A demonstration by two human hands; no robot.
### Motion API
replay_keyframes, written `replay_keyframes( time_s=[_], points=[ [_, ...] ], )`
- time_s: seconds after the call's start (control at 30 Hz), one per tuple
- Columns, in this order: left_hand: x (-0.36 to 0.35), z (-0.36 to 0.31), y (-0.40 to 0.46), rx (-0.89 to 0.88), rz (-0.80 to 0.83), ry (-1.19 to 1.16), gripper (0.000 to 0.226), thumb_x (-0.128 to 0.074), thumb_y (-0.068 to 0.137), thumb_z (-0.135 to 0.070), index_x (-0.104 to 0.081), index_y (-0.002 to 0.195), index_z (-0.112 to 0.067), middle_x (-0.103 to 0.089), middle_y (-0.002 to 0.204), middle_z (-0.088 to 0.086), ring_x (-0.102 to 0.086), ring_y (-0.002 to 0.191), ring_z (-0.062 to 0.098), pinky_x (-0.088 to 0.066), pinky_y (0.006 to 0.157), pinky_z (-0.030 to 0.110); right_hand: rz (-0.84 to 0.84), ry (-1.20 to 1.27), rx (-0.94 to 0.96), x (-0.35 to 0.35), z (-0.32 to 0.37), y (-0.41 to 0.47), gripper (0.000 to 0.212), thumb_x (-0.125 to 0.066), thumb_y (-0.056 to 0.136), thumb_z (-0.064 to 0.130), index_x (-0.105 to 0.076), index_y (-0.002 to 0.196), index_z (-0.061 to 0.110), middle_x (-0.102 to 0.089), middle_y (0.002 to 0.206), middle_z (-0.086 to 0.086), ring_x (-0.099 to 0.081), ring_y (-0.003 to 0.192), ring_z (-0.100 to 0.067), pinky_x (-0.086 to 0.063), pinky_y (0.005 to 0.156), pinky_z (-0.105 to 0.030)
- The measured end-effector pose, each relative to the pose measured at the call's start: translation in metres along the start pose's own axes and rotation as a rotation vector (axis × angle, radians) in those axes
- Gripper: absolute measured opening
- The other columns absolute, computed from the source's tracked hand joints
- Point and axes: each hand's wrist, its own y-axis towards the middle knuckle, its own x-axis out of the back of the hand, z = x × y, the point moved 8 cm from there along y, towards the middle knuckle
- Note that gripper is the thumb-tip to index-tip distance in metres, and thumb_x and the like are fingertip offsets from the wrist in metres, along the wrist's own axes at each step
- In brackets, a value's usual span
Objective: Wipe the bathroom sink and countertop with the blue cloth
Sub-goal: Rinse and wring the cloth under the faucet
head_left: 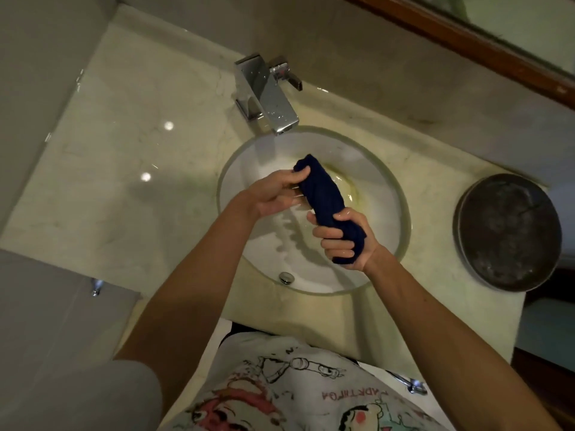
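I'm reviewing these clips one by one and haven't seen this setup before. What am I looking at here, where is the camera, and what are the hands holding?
There is no machine: a person wears one camera on the head, looking down at their own arms. Both hands hold a rolled dark blue cloth over the round white sink. The left hand grips its upper end, and the right hand has its fingers curled round the lower end, as if wringing it. A chrome faucet stands behind the sink on the pale countertop. A dark round dish sits to the right.

Bare forearms and hands, no watch or rings showing; a white short-sleeved T-shirt printed with cartoon figures in black outline, pink and red patches and red lettering
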Motion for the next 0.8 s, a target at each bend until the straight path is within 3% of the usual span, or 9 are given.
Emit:
replay_keyframes(
  time_s=[0.1, 0.2, 0.23, 0.3, 0.33, 0.43, 0.57, 0.67, 0.8],
  points=[
    [-0.019, 0.002, -0.009, -0.063, -0.021, -0.107, 0.036, -0.065, 0.095, -0.038, -0.068, 0.115, -0.008, -0.071, 0.112, 0.006, -0.063, 0.11, 0.021, -0.051, 0.098, 0.035, 0.176, 0.125, -0.014, -0.023, -0.011, 0.009, 0.039, -0.059, 0.089, 0.02, -0.053, 0.124, 0.002, -0.06, 0.069, -0.007, -0.039, 0.043, -0.013, -0.037, 0.037, -0.025],
    [-0.045, -0.004, -0.011, -0.177, 0.135, -0.324, 0.026, -0.054, 0.095, -0.023, -0.077, 0.089, -0.011, -0.072, 0.109, 0.008, -0.068, 0.106, 0.019, -0.052, 0.101, 0.039, 0.234, 0.164, 0.019, -0.036, -0.017, 0.016, 0.036, -0.06, 0.089, 0.019, -0.05, 0.122, 0.006, -0.059, 0.07, -0.008, -0.039, 0.043, -0.014, -0.037, 0.037, -0.026],
    [-0.047, -0.006, -0.012, -0.191, 0.146, -0.413, 0.029, -0.049, 0.097, -0.017, -0.076, 0.089, -0.01, -0.073, 0.107, 0.007, -0.071, 0.099, 0.016, -0.055, 0.095, 0.036, 0.231, 0.159, 0.033, -0.038, -0.018, 0.017, 0.034, -0.062, 0.089, 0.017, -0.048, 0.119, 0.008, -0.058, 0.071, -0.008, -0.038, 0.044, -0.014, -0.038, 0.037, -0.026],
    [-0.048, -0.013, -0.007, -0.218, 0.219, -0.553, 0.018, -0.057, 0.094, -0.014, -0.066, 0.11, -0.009, -0.072, 0.104, 0.003, -0.07, 0.087, 0.013, -0.057, 0.09, 0.036, 0.186, 0.133, 0.069, -0.041, -0.017, 0.02, 0.034, -0.065, 0.089, 0.012, -0.042, 0.114, 0.012, -0.057, 0.076, -0.008, -0.039, 0.046, -0.014, -0.043, 0.04, -0.026],
    [-0.045, -0.014, -0.002, -0.204, 0.212, -0.57, 0.024, -0.062, 0.094, -0.017, -0.061, 0.118, -0.011, -0.069, 0.097, 0.001, -0.068, 0.081, 0.013, -0.057, 0.088, 0.036, 0.143, 0.095, 0.093, -0.042, -0.016, 0.021, 0.035, -0.068, 0.088, 0.011, -0.042, 0.112, 0.013, -0.057, 0.078, -0.007, -0.042, 0.047, -0.013, -0.045, 0.041, -0.024],
    [-0.037, -0.017, 0.006, -0.126, 0.097, -0.437, 0.027, -0.059, 0.099, -0.038, -0.062, 0.106, -0.012, -0.06, 0.073, -0.001, -0.06, 0.064, 0.011, -0.055, 0.078, 0.031, -0.08, -0.127, 0.157, -0.036, -0.01, 0.024, 0.038, -0.077, 0.084, 0.022, -0.052, 0.111, 0.013, -0.055, 0.078, -0.001, -0.043, 0.048, -0.009, -0.039, 0.039, -0.018],
    [-0.009, -0.007, 0.018, -0.047, -0.185, -0.022, 0.033, -0.067, 0.095, -0.039, -0.06, 0.077, -0.013, -0.058, 0.065, 0.004, -0.056, 0.06, 0.018, -0.054, 0.071, 0.036, -0.516, -0.468, 0.172, -0.01, 0.003, 0.028, 0.036, -0.071, 0.088, 0.045, -0.054, 0.101, 0.016, -0.052, 0.07, 0.0, -0.036, 0.045, -0.01, -0.03, 0.037, -0.021],
    [0.019, 0.005, 0.025, -0.013, -0.454, 0.232, 0.03, -0.07, 0.086, -0.032, -0.067, 0.066, -0.011, -0.068, 0.066, 0.008, -0.062, 0.063, 0.023, -0.057, 0.086, 0.045, -0.847, -0.636, 0.144, 0.014, 0.006, 0.029, 0.032, -0.073, 0.086, 0.039, -0.056, 0.093, 0.012, -0.056, 0.07, -0.005, -0.041, 0.044, -0.014, -0.033, 0.04, -0.024],
    [0.019, 0.005, 0.03, -0.05, -0.514, 0.497, 0.031, -0.063, 0.091, -0.022, -0.067, 0.065, -0.006, -0.071, 0.063, 0.01, -0.066, 0.053, 0.017, -0.059, 0.067, 0.031, -1.086, -0.952, 0.235, 0.023, 0.015, 0.026, 0.014, -0.069, 0.087, 0.021, -0.06, 0.082, 0.012, -0.061, 0.067, -0.003, -0.053, 0.05, -0.014, -0.041, 0.048, -0.025]
  ],
)
